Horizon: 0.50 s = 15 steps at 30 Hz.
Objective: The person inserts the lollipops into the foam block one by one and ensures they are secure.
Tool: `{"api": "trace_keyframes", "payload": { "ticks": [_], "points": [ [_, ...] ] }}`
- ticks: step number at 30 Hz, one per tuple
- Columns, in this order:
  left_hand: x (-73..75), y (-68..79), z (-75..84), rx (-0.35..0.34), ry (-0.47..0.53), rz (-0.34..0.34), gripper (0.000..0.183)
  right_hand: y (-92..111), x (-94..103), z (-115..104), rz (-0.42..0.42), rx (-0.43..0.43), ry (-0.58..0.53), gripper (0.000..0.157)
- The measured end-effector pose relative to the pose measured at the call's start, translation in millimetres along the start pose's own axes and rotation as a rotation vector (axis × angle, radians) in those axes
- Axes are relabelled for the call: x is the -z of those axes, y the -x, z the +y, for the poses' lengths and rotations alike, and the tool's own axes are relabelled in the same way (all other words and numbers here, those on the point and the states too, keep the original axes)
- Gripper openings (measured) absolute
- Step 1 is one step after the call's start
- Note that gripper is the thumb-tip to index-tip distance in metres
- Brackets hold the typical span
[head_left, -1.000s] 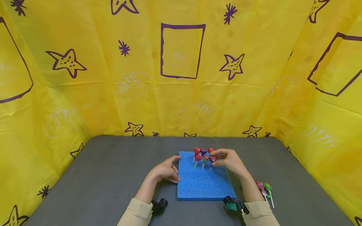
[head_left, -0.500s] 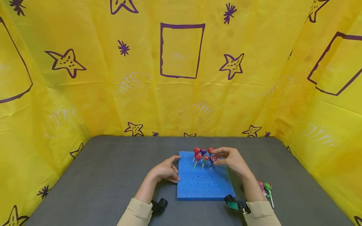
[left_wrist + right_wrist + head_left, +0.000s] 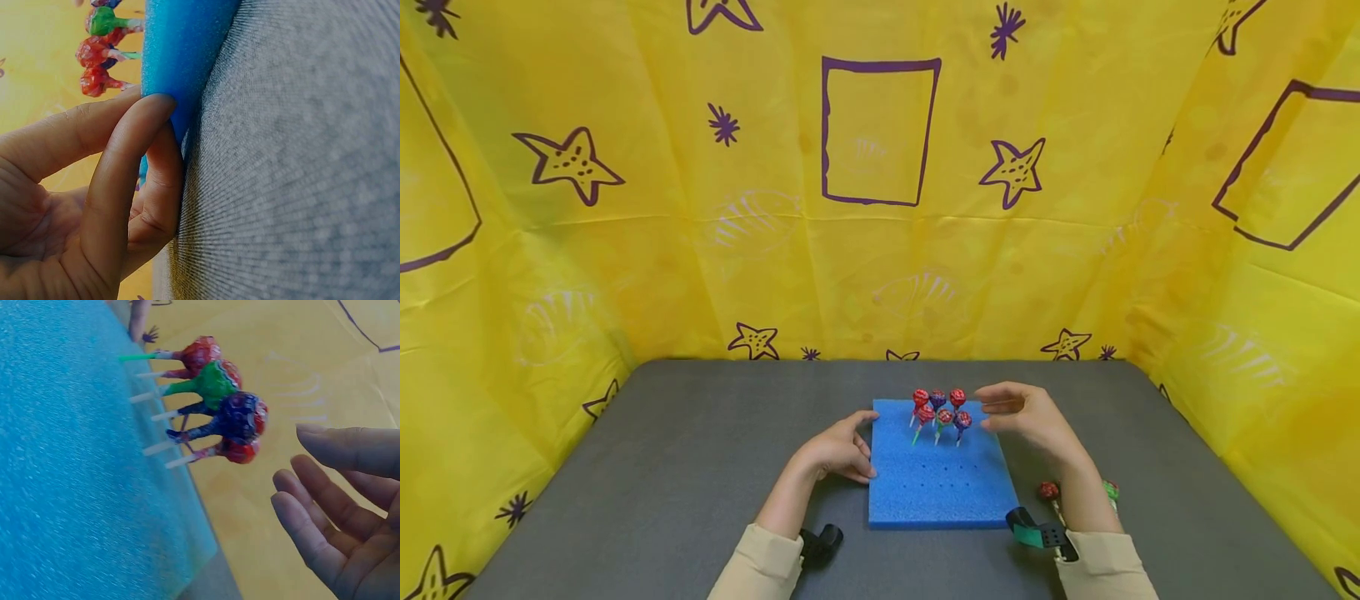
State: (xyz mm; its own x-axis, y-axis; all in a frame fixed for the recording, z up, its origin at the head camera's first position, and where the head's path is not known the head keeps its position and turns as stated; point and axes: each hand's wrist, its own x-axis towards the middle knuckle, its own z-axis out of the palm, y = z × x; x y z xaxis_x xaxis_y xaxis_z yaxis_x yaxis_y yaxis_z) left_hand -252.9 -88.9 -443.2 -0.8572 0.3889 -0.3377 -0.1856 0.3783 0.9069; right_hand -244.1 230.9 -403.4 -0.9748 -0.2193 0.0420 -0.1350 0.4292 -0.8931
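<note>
Several wrapped lollipops stand by their sticks in a blue foam board [image 3: 940,504], in two rows near its far edge. In the front row are a red one [image 3: 925,414], a green one [image 3: 943,418] and a purple one [image 3: 963,422]. My left hand [image 3: 838,450] touches the board's left edge, thumb and forefinger spread along it; the left wrist view shows its fingertips against the foam [image 3: 181,62]. Just right of the lollipops is my right hand [image 3: 1022,417], fingers apart and nothing between them. In the right wrist view it stays clear of the nearest purple lollipop [image 3: 240,419].
Small holes [image 3: 946,477] run in rows across the board's nearer half. On the grey table [image 3: 700,467] a red lollipop [image 3: 1048,491] and a green one [image 3: 1111,490] lie beside my right forearm, which partly covers them. A yellow patterned cloth [image 3: 880,275] encloses the back and sides.
My right hand has let go of the purple lollipop and drawn back to the right. A red lollipop on the table now shows left of that forearm. The left hand stays put.
</note>
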Motion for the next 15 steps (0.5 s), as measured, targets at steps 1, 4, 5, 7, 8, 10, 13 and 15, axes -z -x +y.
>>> {"api": "trace_keyframes", "payload": {
  "ticks": [1, 4, 5, 7, 8, 10, 13, 15],
  "points": [
    [0.2, 0.0, 0.1, 0.000, -0.001, 0.001, 0.093, 1, 1.9, 0, 0.000, 0.002, 0.006, 0.051],
    [0.5, -0.1, 0.1, -0.002, 0.001, 0.004, 0.093, 3, 8.1, 0, 0.005, -0.004, 0.009, 0.051],
    [0.6, -0.1, 0.1, -0.001, 0.002, 0.004, 0.093, 4, 10.4, 0, 0.006, -0.004, 0.013, 0.050],
    [0.4, -0.3, 0.1, 0.001, 0.001, 0.005, 0.093, 6, 15.0, 1, 0.008, -0.009, 0.022, 0.050],
    [0.1, -0.4, 0.2, 0.003, -0.001, 0.005, 0.093, 6, 17.3, 1, 0.007, -0.014, 0.022, 0.051],
    [-0.2, -0.6, 0.4, 0.006, -0.004, 0.005, 0.093, 8, 21.8, 2, 0.004, -0.020, 0.034, 0.053],
    [-0.2, -0.3, 0.7, 0.005, -0.007, 0.006, 0.092, 11, 28.6, 2, -0.012, -0.026, 0.052, 0.056],
    [-0.2, -0.3, 0.8, 0.003, -0.007, 0.005, 0.092, 14, 33.7, 3, -0.025, -0.024, 0.067, 0.057]
  ]
}}
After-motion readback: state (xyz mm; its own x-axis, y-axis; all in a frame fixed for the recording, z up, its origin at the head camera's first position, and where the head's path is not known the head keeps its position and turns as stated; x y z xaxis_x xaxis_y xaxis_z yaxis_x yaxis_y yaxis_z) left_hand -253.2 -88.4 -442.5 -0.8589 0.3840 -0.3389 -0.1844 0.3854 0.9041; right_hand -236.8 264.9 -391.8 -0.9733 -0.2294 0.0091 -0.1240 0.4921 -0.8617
